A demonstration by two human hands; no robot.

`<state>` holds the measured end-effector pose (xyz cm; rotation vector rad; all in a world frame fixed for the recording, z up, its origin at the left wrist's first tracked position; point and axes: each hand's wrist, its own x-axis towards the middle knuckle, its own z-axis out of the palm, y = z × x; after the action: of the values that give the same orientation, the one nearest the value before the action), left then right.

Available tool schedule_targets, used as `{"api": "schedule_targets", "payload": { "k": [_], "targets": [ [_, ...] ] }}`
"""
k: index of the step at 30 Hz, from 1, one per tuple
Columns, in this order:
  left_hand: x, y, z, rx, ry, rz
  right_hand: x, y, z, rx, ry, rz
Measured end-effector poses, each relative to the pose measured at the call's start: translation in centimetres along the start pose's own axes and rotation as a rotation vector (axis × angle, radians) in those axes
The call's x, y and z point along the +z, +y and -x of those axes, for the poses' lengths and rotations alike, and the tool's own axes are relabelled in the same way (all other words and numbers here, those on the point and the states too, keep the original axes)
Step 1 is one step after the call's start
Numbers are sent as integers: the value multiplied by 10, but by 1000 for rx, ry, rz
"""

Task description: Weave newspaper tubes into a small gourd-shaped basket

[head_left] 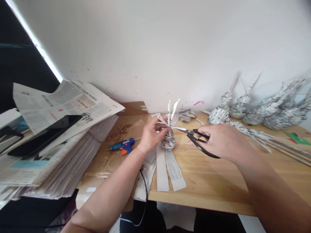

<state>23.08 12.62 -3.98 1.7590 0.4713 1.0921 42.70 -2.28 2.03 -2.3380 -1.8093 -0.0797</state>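
Observation:
A small vase-shaped piece woven from rolled newspaper (168, 141) stands upright on the wooden table, several paper tubes (169, 113) sticking up and outward from its top. My left hand (153, 132) pinches it at the neck, thumb and fingers closed around the base of the tubes. Black-handled scissors (200, 147) are in my right hand (218, 139), with fingers through the handles. Their blades point left and meet a white tube end near the neck. How far the blades are apart is hard to see. Cut newspaper strips (175, 171) lie beneath the woven piece.
A blue glue gun (122, 145) lies on cardboard (104, 161) at left. Stacked newspapers (80, 155) carry a black phone-like device (46, 136). Several woven paper vessels (218, 114) and loose paper tubes (274, 142) occupy the right. A grey cloth (186, 115) rests by the wall.

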Motion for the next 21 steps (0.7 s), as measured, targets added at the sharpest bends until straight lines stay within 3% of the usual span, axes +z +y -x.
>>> {"api": "schedule_targets", "payload": {
  "k": [11, 21],
  "targets": [
    [3, 0, 3, 263, 23, -189, 1, -5, 1, 19, 3, 34],
    [3, 4, 5, 403, 43, -326, -2, -9, 5, -14, 57, 89]
  ]
}}
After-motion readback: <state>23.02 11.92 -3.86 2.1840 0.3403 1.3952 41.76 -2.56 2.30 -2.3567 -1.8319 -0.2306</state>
